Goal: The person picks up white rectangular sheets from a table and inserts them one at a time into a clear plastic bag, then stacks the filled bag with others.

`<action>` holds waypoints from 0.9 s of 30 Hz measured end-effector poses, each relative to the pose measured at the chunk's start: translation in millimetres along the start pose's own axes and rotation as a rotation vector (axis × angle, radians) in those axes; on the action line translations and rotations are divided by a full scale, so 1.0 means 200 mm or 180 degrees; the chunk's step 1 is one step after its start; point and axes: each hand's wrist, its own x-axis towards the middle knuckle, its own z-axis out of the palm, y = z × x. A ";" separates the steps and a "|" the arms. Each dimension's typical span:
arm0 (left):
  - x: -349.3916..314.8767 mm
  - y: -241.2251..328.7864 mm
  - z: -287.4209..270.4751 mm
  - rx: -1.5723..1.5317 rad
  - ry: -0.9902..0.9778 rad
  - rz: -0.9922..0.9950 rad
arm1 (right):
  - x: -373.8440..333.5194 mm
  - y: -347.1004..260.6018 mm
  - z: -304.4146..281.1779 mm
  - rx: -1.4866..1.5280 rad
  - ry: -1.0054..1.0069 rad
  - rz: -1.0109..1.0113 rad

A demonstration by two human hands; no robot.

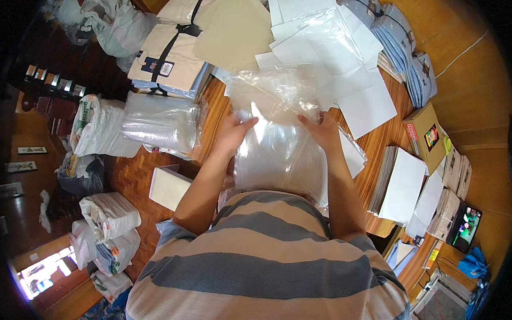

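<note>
In front of my body I hold a clear plastic bag, shiny and creased, spread flat between my two hands. My left hand is closed on its left side with the thumb on top. On its right side my right hand grips it the same way. Fingers under the plastic are mostly hidden. The far part of the plastic lies toward loose white sheets. I cannot tell whether it is one bag or several layers.
Folded beige cloth tied with black ribbon stands back left, near a stack of clear plastic bags. On the right are bundled blue garments, a cardboard box, a stack of white cards and a phone. Filled bags sit left.
</note>
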 end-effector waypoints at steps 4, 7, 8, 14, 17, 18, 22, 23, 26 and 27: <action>-0.03 0.29 0.13 0.0359 -0.0307 0.0959 | -0.06 -0.02 -0.14 0.0905 -0.0506 0.0575; -0.16 0.54 0.09 0.0313 -0.0323 0.0558 | -0.17 0.05 -0.18 0.2060 -0.0649 0.0997; -0.16 0.53 0.06 -0.0043 -0.0277 0.0417 | -0.22 0.02 -0.18 0.2133 -0.0819 0.0912; 0.02 0.09 -0.26 -0.0309 -0.0087 -0.0870 | -0.29 -0.01 0.04 0.2216 -0.1131 0.0313; 0.03 -0.03 -0.25 -0.0370 -0.0152 -0.1034 | -0.29 0.05 0.12 0.2287 -0.1024 0.0564; 0.03 -0.05 -0.26 -0.0350 -0.0187 -0.1110 | -0.30 0.06 0.14 0.2235 -0.0911 0.0474; 0.08 0.08 -0.17 0.0213 0.0319 0.0232 | -0.24 0.04 0.10 0.2436 -0.0697 -0.0091; 0.03 0.23 -0.15 -0.0100 0.0103 0.0239 | -0.25 -0.09 0.01 0.2569 -0.0554 -0.0262; -0.07 0.53 -0.05 -0.0567 -0.0151 0.0545 | -0.34 -0.36 -0.22 0.2709 -0.0236 -0.0548; -0.09 0.57 -0.03 -0.0636 -0.0167 0.0523 | -0.36 -0.39 -0.26 0.2725 -0.0154 -0.0620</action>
